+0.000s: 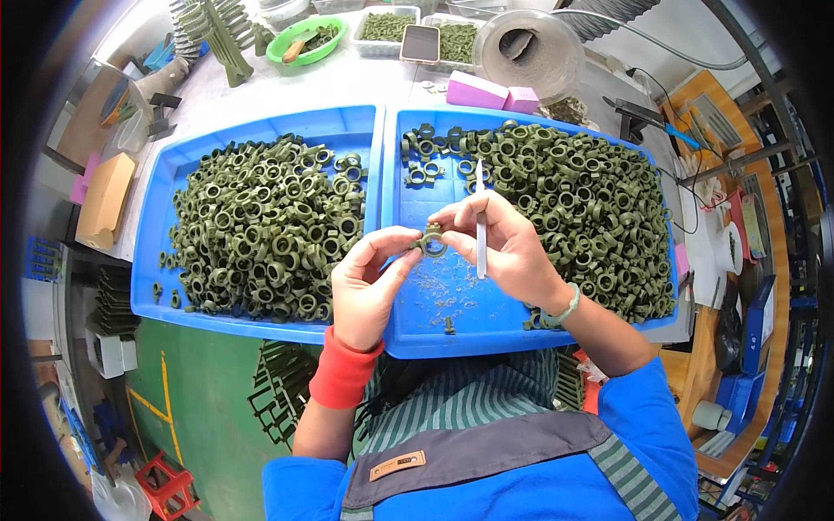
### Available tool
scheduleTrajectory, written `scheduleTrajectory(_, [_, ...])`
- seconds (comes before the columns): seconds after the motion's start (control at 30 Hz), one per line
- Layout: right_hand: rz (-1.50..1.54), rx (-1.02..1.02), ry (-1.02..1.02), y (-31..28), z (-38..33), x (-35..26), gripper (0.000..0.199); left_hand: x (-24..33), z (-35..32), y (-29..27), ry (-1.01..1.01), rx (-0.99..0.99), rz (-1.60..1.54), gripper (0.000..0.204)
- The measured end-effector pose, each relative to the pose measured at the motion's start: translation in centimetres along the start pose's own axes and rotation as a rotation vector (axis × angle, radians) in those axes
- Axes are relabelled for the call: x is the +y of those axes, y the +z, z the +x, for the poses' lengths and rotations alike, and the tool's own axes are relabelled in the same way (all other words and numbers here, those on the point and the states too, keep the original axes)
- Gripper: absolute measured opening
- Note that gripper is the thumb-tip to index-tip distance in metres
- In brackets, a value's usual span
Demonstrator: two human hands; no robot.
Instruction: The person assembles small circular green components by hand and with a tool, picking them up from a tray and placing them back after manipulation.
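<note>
Over the right blue tray (434, 326), my two hands are close together. My left hand (369, 282) pinches a small dark green plastic ring part (435, 250) between thumb and fingertips. The fingertips of my right hand (521, 252) meet the other side of this ring. A slim silver craft knife (481, 260) is also held in my right hand, its pointed blade directed away from me. Piled on the right side of this tray are many similar green rings (591, 208). The left blue tray (148, 282) carries another big heap of rings (261, 226).
Along the table's back stand a green basin (276, 50), clear tubs of green parts (382, 26), a phone (420, 43), purple blocks (476, 90) and a large translucent container (556, 61). A cardboard box (106, 201) sits at the left edge. Scraps litter the right tray's floor.
</note>
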State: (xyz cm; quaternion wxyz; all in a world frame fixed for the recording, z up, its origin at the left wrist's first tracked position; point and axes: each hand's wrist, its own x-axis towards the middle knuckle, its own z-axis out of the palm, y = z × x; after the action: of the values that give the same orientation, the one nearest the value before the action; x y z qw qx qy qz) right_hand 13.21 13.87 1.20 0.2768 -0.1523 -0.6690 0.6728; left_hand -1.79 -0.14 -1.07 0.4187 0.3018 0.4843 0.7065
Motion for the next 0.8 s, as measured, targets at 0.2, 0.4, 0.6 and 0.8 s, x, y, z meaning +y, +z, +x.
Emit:
scheduleTrajectory(0.2, [0.084,-0.063,-0.001,0.3,0.3,0.1,0.012,-0.2,-0.1,0.0,0.161,0.001,0.069,0.024])
scheduleTrajectory(0.4, [-0.599,-0.078,0.107,-1.3,2.4,4.1,0.028,-0.1,-0.3,-1.5,0.147,0.089,-0.003,0.027])
scheduleTrajectory(0.6, [-0.945,-0.125,-0.152,0.5,2.5,7.6,0.044,-0.3,-0.7,-1.7,0.260,0.102,0.073,0.025])
scheduleTrajectory(0.8, [-1.018,-0.180,-0.176,0.5,2.5,6.9,0.042,-0.6,-0.7,-2.1,0.359,0.093,0.206,0.023])
